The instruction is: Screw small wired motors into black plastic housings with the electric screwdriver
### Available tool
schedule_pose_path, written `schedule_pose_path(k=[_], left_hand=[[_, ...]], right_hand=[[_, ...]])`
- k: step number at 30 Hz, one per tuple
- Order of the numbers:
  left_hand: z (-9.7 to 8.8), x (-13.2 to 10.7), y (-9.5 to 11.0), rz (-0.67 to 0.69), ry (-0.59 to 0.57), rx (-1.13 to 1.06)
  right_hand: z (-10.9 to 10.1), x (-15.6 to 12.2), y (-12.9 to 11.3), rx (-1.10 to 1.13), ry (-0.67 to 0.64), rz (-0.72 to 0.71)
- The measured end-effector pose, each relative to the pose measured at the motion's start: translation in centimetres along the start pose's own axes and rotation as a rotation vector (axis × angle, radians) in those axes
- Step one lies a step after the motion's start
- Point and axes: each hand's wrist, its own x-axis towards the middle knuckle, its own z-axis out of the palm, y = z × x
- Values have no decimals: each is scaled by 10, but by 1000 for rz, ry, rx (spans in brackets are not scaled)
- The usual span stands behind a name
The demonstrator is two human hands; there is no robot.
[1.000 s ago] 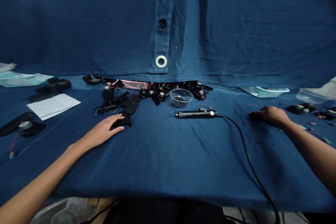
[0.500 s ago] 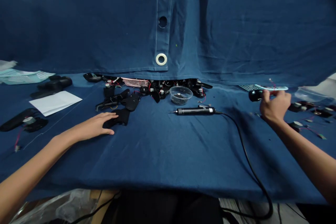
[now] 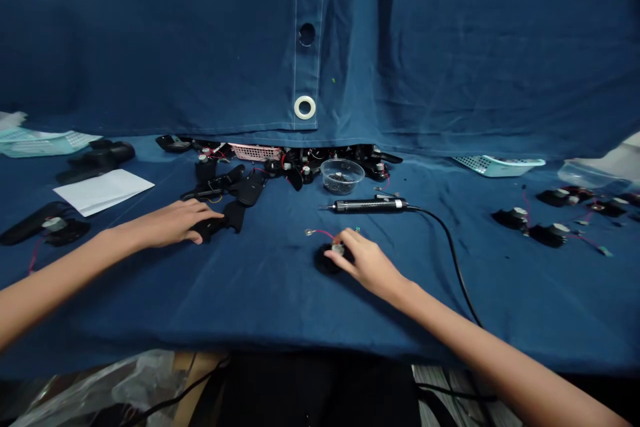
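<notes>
A squat black housing (image 3: 325, 261) with a silver cap sits on the blue cloth of the desk (image 3: 270, 300) — round, no clear long axis, cap upward, a red wire (image 3: 320, 233) running left. The right hand (image 3: 365, 265) closes over it from the near side. The left hand (image 3: 173, 223) lies across a black plastic piece (image 3: 233, 217) — gripping or resting, unclear. An electric screwdriver (image 3: 367, 205) lies just behind.

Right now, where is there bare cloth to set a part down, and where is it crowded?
Bare cloth lies between the black cord and the black units at right, and between the left hand and right hand. It is crowded behind the left hand, around the clear plastic bowl.
</notes>
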Motion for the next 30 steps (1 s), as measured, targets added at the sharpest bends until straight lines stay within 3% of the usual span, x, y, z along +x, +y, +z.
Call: schedule_pose_path(k=[3,7,10,12,16,19,21,26,30], left_hand=[[-6,1,-7,-37,-65,100],[-9,-8,-9,-205,117,-54],[-6,-18,20,-191,293,-308],[0,-20,52,-142,327,-558],[15,-9,115,-193,-4,-1052],[28,8,139,-183,-199,-1154],[36,20,143,-159,-200,-1070],[44,39,138,-98,63,-427],[45,36,140,-183,85,-160]], right_hand=[[15,8,-7,42,-29,19],[6,14,-10,142,-100,-3],[-11,18,-11,143,-120,-72],[-22,23,-11,100,-171,-158],[-36,35,-10,-15,-267,-286],[-37,41,-9,-47,-273,-324],[-35,43,-9,-71,-267,-342],[-33,42,-6,-175,-235,-334],[-34,43,-2,-240,-196,-378]])
